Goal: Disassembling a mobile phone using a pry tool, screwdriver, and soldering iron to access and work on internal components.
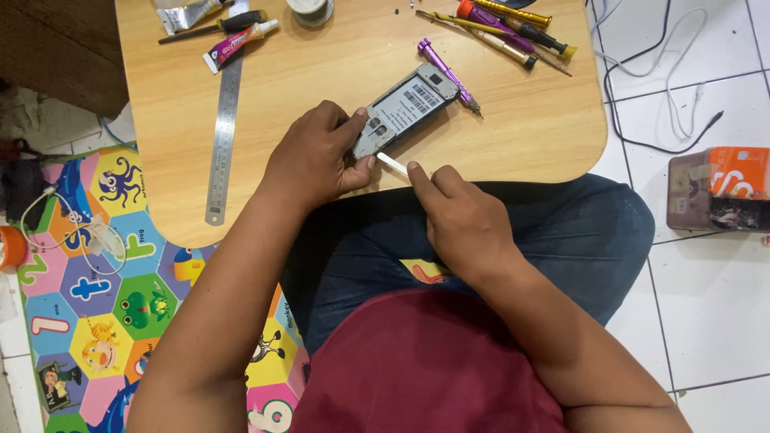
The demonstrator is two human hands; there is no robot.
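Note:
An opened phone [405, 108], back cover off with a white label showing, lies tilted at the near edge of a small wooden table [321, 72]. My left hand [317, 156] grips its lower end, thumb on the frame. My right hand [457, 216] holds a thin white flat tool [393, 164] and presses its tip against the phone's bottom edge.
A purple screwdriver [447, 74] lies beside the phone. More screwdrivers [505, 24] are at the back right. A steel ruler [224, 128], a glue tube [239, 44] and a black-handled tool [216, 26] lie left. A colourful play mat [88, 281] covers the floor; a box [718, 188] and cables [666, 88] are right.

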